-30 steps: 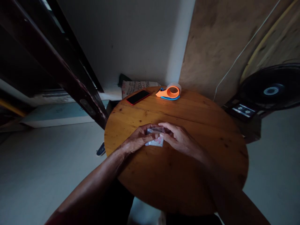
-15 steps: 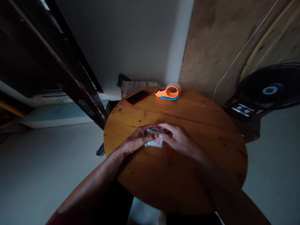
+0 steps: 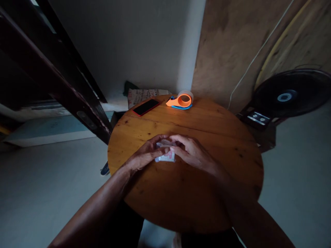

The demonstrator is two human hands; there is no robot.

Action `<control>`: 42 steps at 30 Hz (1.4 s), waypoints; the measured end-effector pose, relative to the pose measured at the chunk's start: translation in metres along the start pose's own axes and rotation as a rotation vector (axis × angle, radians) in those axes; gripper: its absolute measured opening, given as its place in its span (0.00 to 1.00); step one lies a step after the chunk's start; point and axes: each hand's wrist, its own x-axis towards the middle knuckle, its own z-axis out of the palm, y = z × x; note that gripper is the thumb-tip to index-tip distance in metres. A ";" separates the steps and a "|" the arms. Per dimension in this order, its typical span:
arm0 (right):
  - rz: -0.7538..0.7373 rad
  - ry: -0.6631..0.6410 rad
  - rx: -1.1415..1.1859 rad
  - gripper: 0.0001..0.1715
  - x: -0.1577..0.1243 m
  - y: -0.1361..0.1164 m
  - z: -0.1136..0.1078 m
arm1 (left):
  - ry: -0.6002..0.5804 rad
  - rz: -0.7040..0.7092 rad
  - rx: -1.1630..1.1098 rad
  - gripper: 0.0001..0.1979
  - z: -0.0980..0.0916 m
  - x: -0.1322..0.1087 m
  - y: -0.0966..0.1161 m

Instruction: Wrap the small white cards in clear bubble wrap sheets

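Note:
Between my hands is a small clear plastic packet (image 3: 166, 157) with white and reddish print; its contents are too dim to make out. My left hand (image 3: 148, 153) is closed on it from the left, thumb across the front and fingers behind. From the right, my right hand (image 3: 191, 151) pinches at the packet's upper right edge with thumb and forefinger. Both hands are low over the middle of a round wooden table (image 3: 196, 199). Parts of the packet are hidden behind my fingers.
Toward the table's far edge lie an orange tape dispenser (image 3: 178, 101) with a roll of tape and a red-edged phone (image 3: 146, 107). Behind them is a printed sack (image 3: 147, 94) by the wall. A black fan (image 3: 284, 97) stands at the right, a dark door frame (image 3: 85, 119) at the left.
The whole view has shifted slightly, so everything sits a little further left. Both hands keep their hold on the packet, with hardly any change in the fingers.

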 end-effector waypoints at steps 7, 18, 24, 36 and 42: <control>0.018 -0.021 -0.055 0.13 0.000 -0.001 -0.003 | -0.011 0.007 -0.013 0.23 0.000 0.000 0.000; -0.057 0.134 -0.212 0.17 0.000 0.009 0.002 | 0.049 -0.044 0.012 0.20 0.000 0.001 0.000; -0.039 0.125 -0.203 0.17 0.001 0.004 0.001 | 0.056 -0.042 0.091 0.20 -0.001 0.001 0.000; 0.002 0.096 -0.333 0.16 0.001 0.012 0.004 | -0.010 -0.063 0.139 0.23 -0.003 0.000 -0.002; -0.059 0.165 -0.328 0.13 0.002 0.012 0.001 | 0.015 -0.063 0.107 0.22 -0.001 0.000 -0.001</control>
